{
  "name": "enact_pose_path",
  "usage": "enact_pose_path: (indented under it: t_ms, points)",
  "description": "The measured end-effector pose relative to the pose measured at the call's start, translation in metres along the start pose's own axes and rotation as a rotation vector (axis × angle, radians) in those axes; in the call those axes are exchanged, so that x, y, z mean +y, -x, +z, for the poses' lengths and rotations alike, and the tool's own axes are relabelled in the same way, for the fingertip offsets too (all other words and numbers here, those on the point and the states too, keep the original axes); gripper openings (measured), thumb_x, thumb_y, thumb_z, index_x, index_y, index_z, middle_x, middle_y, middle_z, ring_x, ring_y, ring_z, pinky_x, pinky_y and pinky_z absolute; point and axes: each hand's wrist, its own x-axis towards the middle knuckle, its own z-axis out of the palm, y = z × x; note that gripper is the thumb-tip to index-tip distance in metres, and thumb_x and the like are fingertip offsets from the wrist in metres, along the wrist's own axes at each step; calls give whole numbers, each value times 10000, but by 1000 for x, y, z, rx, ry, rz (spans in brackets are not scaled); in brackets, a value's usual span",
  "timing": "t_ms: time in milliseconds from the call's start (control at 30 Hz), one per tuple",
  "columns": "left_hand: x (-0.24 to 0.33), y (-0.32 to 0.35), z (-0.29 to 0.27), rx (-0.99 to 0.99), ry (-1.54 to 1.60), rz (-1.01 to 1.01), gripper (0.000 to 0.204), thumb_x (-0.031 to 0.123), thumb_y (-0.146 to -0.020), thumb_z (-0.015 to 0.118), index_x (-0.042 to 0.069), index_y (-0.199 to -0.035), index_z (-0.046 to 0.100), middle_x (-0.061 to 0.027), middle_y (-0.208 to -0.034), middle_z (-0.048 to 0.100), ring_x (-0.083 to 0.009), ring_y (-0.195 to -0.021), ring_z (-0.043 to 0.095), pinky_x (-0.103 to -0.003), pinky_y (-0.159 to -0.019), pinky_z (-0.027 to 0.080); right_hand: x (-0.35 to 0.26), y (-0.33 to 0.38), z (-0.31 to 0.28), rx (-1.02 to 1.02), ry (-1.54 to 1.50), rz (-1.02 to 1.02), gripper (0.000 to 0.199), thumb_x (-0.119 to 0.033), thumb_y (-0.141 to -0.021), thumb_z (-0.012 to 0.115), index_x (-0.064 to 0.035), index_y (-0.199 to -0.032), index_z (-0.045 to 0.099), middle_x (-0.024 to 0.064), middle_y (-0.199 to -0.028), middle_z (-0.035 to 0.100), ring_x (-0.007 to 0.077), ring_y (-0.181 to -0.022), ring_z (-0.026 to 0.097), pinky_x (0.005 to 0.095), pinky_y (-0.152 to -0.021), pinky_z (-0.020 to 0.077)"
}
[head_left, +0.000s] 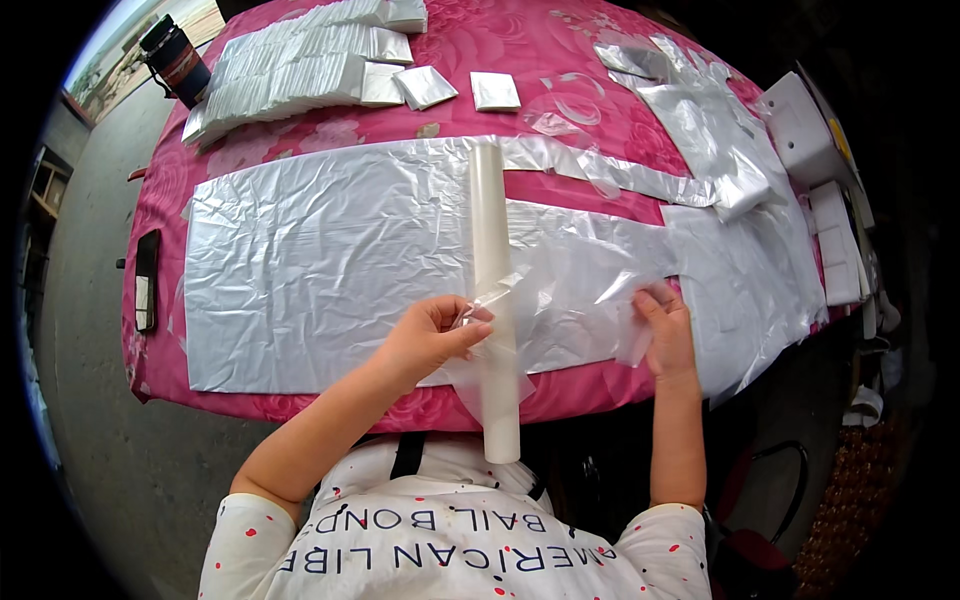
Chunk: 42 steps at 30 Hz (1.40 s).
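Observation:
A clear plastic bag (575, 285) is stretched between my two hands above the table. My left hand (440, 328) pinches its left end, just beside a long whitish roll (490, 225). My right hand (663, 325) grips the other end between thumb and fingers. The roll lies front to back, its near end jutting past the table edge toward me, and part of the clear plastic passes over it. Beneath the roll, a wide sheet of silvery white plastic (320, 270) is spread flat and wrinkled, with handle-like strips (600, 170) reaching to the right.
Rows of folded white packets (290, 90) fill the far left, with a few loose packets (494, 92) beside them. A dark flask (178, 62) stands behind. A phone (146, 282) lies at the left edge. Crumpled silvery plastic (745, 280) and white boxes (800, 130) occupy the right.

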Motion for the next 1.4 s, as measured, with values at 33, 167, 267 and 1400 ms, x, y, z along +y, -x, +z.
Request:
enact_pose_path:
  t_ms: [33,167,267,1400]
  points:
    - [-1,0,-3,3,-1,-5,213,198,-826,666,37,-954,611,4,-851,609,-66,-775,551,-240,-677,473,-5,-13,-26,62,6,-7,136,-75,-821,633,-11,-940,627,17,-819,630,87,-694,567,211,-671,462]
    - [-3,-3,-6,18,-16,-48,186,217,-834,657,52,-907,613,19,-824,601,-55,-743,535,-228,-661,441,-21,-47,-180,592,433,-277,214,-93,-847,585,9,-1035,581,39,-910,615,127,-819,560,257,-768,443]
    - [-7,-3,-11,52,-46,-12,171,214,-838,651,55,-884,606,11,-825,613,-57,-730,539,-232,-659,438,-44,-18,-144,964,1193,-727,247,-109,-850,576,6,-1068,564,50,-907,598,168,-842,544,293,-819,411]
    - [-26,-12,-10,244,-1331,666,583,142,-815,482,-85,-1327,319,-235,-1403,305,-361,-1329,256,-453,-1089,197,10,121,89,-576,897,336,455,-444,-720,675,-23,-894,671,143,-719,657,263,-654,649,319,-633,503]
